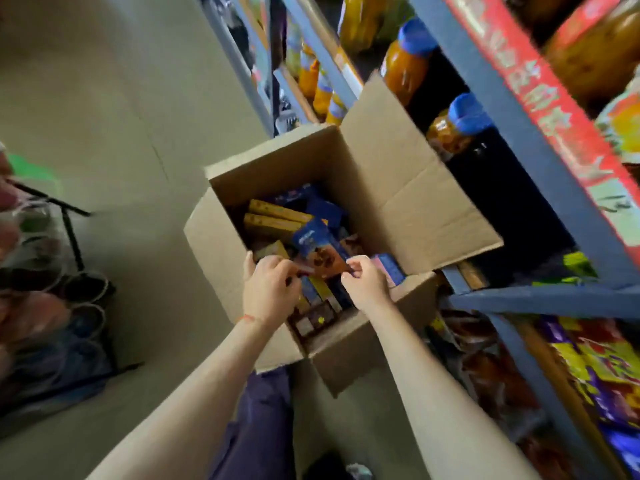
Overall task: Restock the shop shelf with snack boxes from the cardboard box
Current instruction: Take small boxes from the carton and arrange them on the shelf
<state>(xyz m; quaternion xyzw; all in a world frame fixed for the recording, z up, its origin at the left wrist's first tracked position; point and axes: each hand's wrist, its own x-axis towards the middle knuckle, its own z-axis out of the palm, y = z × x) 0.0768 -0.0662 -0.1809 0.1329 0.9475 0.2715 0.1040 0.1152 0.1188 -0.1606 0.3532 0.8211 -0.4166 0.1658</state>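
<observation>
While both hands (270,289) (363,282) pinch one snack box (320,251) at mid-frame, it looks light and stiff. Hold its edges; thin card may crush.

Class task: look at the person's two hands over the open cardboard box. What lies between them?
In the head view, a blue snack box with a brown cookie picture lies between the left hand and the right hand; both pinch its near edge.

This is a small shop. Blue metal shelves (512,133) stand on the right and carry many orange bottles with blue caps (405,60), all the same kind, and bright snack packets (588,368) lower down. An open cardboard box (388,188) full of snack boxes (273,220) stands beside them.
</observation>
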